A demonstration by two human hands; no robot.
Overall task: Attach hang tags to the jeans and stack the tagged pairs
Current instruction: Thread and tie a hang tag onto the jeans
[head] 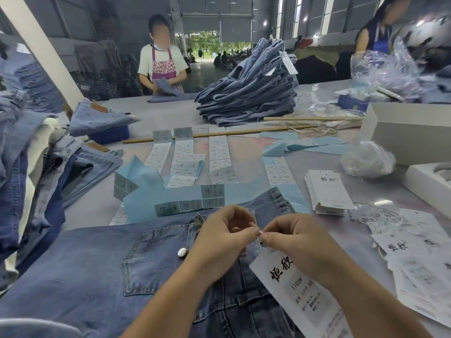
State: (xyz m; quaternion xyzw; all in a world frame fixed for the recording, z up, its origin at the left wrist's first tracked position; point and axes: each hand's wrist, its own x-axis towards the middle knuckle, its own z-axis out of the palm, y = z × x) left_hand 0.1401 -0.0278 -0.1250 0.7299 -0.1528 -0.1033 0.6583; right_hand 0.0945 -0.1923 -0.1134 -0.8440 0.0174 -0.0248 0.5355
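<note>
Your left hand (223,236) and right hand (290,236) meet fingertip to fingertip over the waistband of the jeans (97,272) lying flat on the worktop (170,111) directly beneath them. Both hands are closed in a pinch on something small at the top edge of the hang tag (292,286); it is probably the tag's string or fastener, but it is too small to tell. The tag lies face up under your right wrist, its top end at the pinch. The jeans are spread flat, probably so that the waistband stays put while you thread.

Just left of your left hand, a metal button (182,252) sits beside the back pocket (156,262). Just right of your right hand lie loose tags (415,264) and a tangle of white strings (375,215), near enough to be within easy reach. Beyond them stands a squared stack of blank tags (328,191).

Ahead of your hands, strips of size stickers (219,154) on blue backing (151,201) lie in rows. To the far left sits a heap of jeans (36,167); whether tagged cannot be told. Far ahead stands a tall pile of folded jeans (251,93), some carrying tags, which appears to be the finished stack. A person in an apron (162,59) works at the far edge.
</note>
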